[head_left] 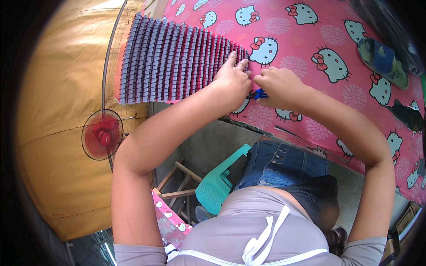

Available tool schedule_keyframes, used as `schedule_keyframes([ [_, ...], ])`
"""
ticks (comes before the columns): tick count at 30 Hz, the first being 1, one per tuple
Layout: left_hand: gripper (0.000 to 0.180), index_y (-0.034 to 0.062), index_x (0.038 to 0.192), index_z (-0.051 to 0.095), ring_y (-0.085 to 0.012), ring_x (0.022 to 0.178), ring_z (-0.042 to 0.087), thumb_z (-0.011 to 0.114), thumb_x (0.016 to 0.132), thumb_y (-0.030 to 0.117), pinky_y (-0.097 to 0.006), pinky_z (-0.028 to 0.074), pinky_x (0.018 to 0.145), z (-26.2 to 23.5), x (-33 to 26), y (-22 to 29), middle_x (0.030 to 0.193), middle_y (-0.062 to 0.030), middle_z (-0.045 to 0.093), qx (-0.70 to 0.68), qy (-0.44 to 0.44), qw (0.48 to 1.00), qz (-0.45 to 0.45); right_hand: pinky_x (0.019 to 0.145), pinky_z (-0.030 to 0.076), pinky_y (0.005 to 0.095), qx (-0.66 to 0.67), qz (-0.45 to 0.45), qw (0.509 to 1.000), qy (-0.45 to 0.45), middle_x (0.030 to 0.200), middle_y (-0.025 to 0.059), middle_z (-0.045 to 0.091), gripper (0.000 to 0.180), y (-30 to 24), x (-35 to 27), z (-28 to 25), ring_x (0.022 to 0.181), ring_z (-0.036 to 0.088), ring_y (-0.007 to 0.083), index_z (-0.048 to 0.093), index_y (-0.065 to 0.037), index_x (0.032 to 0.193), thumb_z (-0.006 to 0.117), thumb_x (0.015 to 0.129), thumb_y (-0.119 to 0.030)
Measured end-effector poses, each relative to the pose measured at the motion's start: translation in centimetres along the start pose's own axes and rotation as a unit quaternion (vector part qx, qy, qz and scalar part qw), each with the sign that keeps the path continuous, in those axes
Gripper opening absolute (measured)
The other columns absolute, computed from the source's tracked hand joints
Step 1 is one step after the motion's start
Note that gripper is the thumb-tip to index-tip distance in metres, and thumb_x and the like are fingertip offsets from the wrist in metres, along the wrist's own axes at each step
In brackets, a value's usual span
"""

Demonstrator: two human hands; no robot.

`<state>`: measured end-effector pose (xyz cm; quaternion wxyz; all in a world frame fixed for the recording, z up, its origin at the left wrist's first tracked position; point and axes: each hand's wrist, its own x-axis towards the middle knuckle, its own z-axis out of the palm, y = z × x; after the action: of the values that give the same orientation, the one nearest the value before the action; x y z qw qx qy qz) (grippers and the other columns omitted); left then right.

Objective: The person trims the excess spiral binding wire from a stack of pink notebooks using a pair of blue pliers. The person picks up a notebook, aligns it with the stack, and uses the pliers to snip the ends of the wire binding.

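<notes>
A long array of grey and dark ridged strips (164,62), laid in close rows with pink-red showing between them, covers the table's left part. On its right end lies my left hand (234,76), fingers stretched out and apart over the last strips; its thumb is hard to make out. Close beside it, my right hand (279,87) is closed around a small blue-handled tool (261,93). The tool's dark tip points left, toward the strips' near right corner. My right fist covers much of the tool, so its exact kind cannot be told.
A pink cloth with cartoon cats (330,64) covers the table. A blue-green patterned oblong thing (383,62) and dark plastic (386,22) lie far right. A red fan (103,134) stands left by a yellow tarp (66,111). Below are a teal plastic stool (217,186) and wooden legs (177,193).
</notes>
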<state>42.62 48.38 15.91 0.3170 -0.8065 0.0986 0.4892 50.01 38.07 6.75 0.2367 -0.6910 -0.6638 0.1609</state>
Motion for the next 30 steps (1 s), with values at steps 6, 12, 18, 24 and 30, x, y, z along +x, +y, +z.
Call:
schedule_keyframes([
  [6, 0.057, -0.0048, 0.134, 0.044, -0.0281, 0.135, 0.034, 0.051, 0.085, 0.023, -0.046, 0.018, 0.113, 0.3, -5.0, 3.4, 0.142, -0.0203, 0.040, 0.099, 0.123, 0.987, -0.040, 0.053, 0.057, 0.0425, 0.269, 0.232, 0.901, -0.249, 0.069, 0.0189, 0.065, 0.031, 2.1, 3.3, -4.2, 0.056, 0.066, 0.0324, 0.065, 0.004, 0.082, 0.067, 0.080, -0.027],
  [12, 0.025, 0.0065, 0.091, 0.068, -0.0318, 0.090, 0.064, 0.057, 0.074, 0.021, -0.044, 0.050, 0.079, 9.7, -8.1, 3.2, 0.090, -0.0161, 0.067, -0.436, -0.072, 0.888, 0.125, 0.072, 0.052, 0.0447, -0.023, 0.153, 0.982, -0.110, 0.084, 0.0149, 0.063, 0.032, -2.0, 1.2, -3.9, 0.082, 0.064, 0.0338, 0.062, -0.002, 0.088, 0.072, 0.077, -0.030],
  [18, 0.039, 0.0071, 0.115, 0.060, -0.0216, 0.092, 0.062, 0.050, 0.093, 0.038, -0.035, 0.051, 0.077, 24.4, -3.1, -0.1, 0.105, -0.0045, 0.065, -0.903, 0.221, 0.337, -0.150, 0.100, 0.035, 0.0509, -0.142, 0.145, 0.978, 0.042, 0.133, 0.0193, 0.042, 0.072, 1.7, -6.5, -0.7, 0.126, 0.040, 0.0387, 0.047, -0.007, 0.122, 0.079, 0.059, -0.019],
  [24, 0.028, 0.0145, 0.098, 0.058, -0.0235, 0.080, 0.050, 0.057, 0.082, 0.038, -0.043, 0.040, 0.069, 18.4, 5.8, -0.5, 0.088, -0.0053, 0.053, -0.892, 0.392, 0.221, 0.034, 0.078, 0.051, 0.0347, 0.447, 0.210, 0.857, 0.146, 0.121, 0.0148, 0.054, 0.057, 4.9, -1.4, 2.7, 0.097, 0.058, 0.0266, 0.045, 0.002, 0.130, 0.065, 0.087, -0.030],
  [30, 0.049, 0.0192, 0.132, 0.044, -0.0201, 0.126, 0.039, 0.033, 0.094, 0.049, -0.042, 0.033, 0.100, 15.5, 9.8, -0.5, 0.141, -0.0065, 0.042, -0.948, 0.306, 0.034, 0.081, 0.084, 0.050, 0.0379, 0.734, 0.316, 0.600, -0.043, 0.126, 0.0154, 0.051, 0.066, -1.6, 5.0, 3.8, 0.096, 0.057, 0.0256, 0.037, -0.003, 0.138, 0.067, 0.085, -0.030],
])
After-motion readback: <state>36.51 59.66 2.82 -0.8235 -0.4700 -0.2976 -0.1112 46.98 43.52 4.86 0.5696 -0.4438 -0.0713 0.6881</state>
